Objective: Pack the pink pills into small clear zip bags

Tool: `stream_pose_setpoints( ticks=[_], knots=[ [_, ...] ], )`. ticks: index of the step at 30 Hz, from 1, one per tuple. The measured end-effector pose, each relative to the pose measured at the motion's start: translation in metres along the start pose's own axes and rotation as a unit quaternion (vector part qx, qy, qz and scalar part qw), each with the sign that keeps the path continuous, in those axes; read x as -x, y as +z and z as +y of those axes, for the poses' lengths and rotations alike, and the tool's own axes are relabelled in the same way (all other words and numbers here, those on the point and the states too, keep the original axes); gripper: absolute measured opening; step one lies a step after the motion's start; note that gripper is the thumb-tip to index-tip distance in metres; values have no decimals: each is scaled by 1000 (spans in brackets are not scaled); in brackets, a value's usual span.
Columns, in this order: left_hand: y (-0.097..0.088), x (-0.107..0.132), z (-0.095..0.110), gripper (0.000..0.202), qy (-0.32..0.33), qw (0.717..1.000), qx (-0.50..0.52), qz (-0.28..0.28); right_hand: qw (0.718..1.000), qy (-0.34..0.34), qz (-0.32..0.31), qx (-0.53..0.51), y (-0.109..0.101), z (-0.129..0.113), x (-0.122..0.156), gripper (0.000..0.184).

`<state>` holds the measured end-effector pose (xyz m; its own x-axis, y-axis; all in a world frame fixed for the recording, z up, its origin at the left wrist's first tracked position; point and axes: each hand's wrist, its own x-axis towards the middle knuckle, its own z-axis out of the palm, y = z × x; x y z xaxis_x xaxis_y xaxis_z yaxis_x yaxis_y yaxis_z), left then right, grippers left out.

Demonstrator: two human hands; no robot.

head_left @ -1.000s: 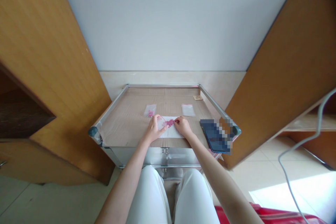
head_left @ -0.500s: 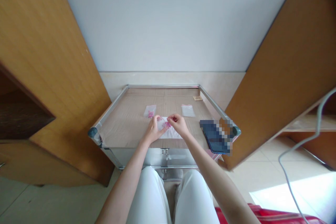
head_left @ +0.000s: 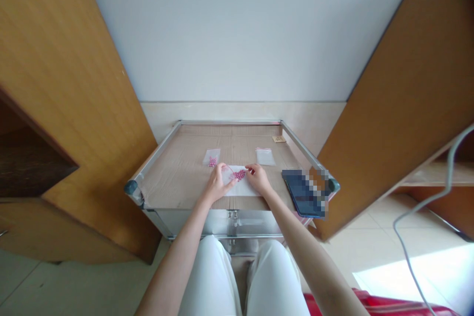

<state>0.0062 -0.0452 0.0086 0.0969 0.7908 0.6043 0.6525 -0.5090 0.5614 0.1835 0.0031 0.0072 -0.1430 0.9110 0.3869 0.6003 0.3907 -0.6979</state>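
Note:
My left hand (head_left: 216, 185) is closed on a small clear zip bag (head_left: 228, 175) with a pink edge, its thumb reaching toward a cluster of pink beads (head_left: 240, 174). Whether these beads lie inside the bag or at its mouth, I cannot tell. Beneath them is a white sheet (head_left: 242, 189) on the table. Just right of the beads, my right hand (head_left: 258, 177) has its fingertips pinched together; anything between them is too small to make out.
The table (head_left: 166, 182) has a metal frame with raised rails. Beyond my hands lie a clear bag with pink beads (head_left: 212, 158) and another pale zip bag (head_left: 265, 157). A small tan card (head_left: 279, 139) sits far right, a dark phone-like device (head_left: 301, 195) near right. Wooden cabinets flank both sides.
My right hand has moved a little to the right, off the pink beads, so more of them show. My left hand stays nearly in place on the bag.

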Motion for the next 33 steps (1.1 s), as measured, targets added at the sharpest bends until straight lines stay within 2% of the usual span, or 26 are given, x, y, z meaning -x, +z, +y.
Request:
stream_pose_setpoints(
  ticks=[7,13,17,20,23,25,30,33],
  knots=[
    [0,0,0,48,-1,1000,-1,0,997,-37,-35,65,6,2,0,21],
    [-1,0,1,47,2,1000,3,-3,997,-31,-26,66,5,1,-2,15],
    [-1,0,0,48,-5,1000,0,-5,999,10,30,19,4,-2,-1,11],
    [0,0,-1,48,-5,1000,2,-4,995,52,42,-74,4,-12,0,15],
    [0,0,-1,48,-5,1000,3,-2,983,58,25,-172,5,-28,3,20],
    [1,0,0,47,-7,1000,5,0,979,41,2,-199,5,-38,4,22],
    [1,-1,1,45,-5,1000,13,2,983,-31,-83,-159,4,-51,5,21],
    [1,-1,1,45,-4,1000,8,2,985,-36,-93,-144,1,-48,3,24]
  ],
)
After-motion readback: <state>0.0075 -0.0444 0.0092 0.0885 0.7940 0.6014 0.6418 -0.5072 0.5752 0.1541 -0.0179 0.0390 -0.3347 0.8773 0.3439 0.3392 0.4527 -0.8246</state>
